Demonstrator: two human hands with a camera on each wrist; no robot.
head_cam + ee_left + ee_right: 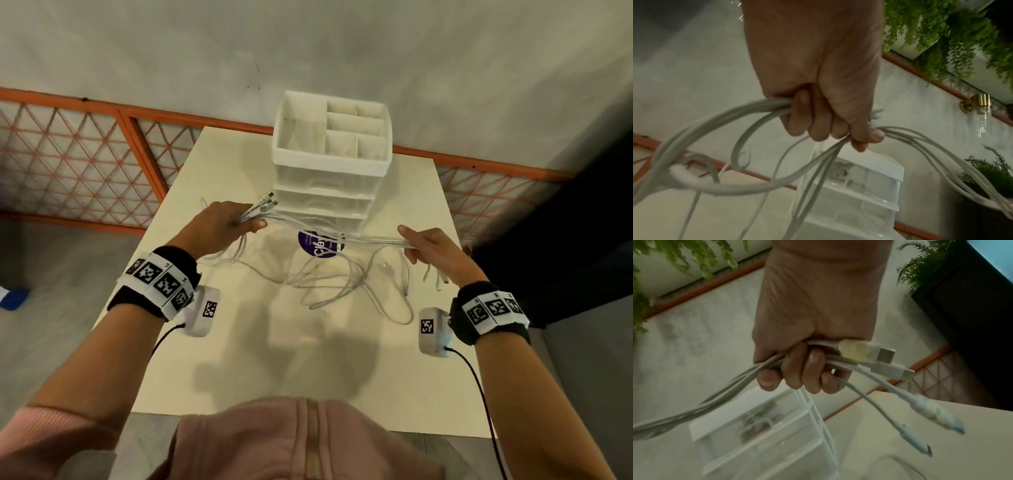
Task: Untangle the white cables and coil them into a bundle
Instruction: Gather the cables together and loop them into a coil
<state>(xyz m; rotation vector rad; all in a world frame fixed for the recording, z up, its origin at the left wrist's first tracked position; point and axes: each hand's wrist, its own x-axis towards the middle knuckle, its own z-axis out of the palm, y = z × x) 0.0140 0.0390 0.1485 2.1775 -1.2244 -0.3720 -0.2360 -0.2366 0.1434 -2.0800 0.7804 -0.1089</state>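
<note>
Left hand (222, 224) grips white cables (329, 236) | right hand (433, 251) grips them

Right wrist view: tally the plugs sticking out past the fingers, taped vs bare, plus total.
Taped plugs: 2
Bare plugs: 2
Total: 4, all on the white cables the right hand grips.

cream table (260, 359) with clear drawer organizer (330, 171), purple sticker (317, 245) (partly hidden), cable loops (346, 284)

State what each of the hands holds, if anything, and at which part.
Both hold the white cables. The left hand grips them just behind one set of plugs; the right hand grips them near the other plug ends.
</note>
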